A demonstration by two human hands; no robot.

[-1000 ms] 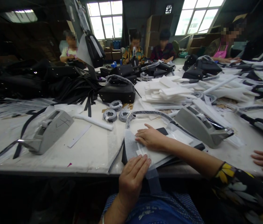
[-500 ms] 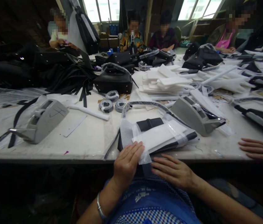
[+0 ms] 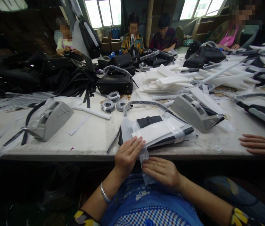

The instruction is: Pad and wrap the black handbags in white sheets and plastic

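Observation:
A black bag [image 3: 151, 145] lies at the table's front edge, with white foam sheets [image 3: 158, 131] and clear tape over it. Its wrapped handle [image 3: 146, 103] arches behind. My left hand [image 3: 128, 154] lies flat on the near left end of the foam, fingers stretched out. From there a translucent strip [image 3: 144, 157] hangs over the table edge. My right hand [image 3: 161, 171] rests with extended fingers on this strip, below the edge and in front of my blue apron. A small black rolled piece [image 3: 149, 121] shows behind the foam.
Grey tape dispensers stand left [image 3: 56, 121] and right [image 3: 194, 113] of the bag. Behind are wrapped coils [image 3: 108, 106], a foam pile [image 3: 165, 81] and black bags [image 3: 115, 83]. Another person's hand [image 3: 261, 143] lies on the table at right. Several people sit across.
My right hand has moved left and slightly down onto the translucent strip, which now hangs further down. My left hand stays on the foam. The view has shifted slightly.

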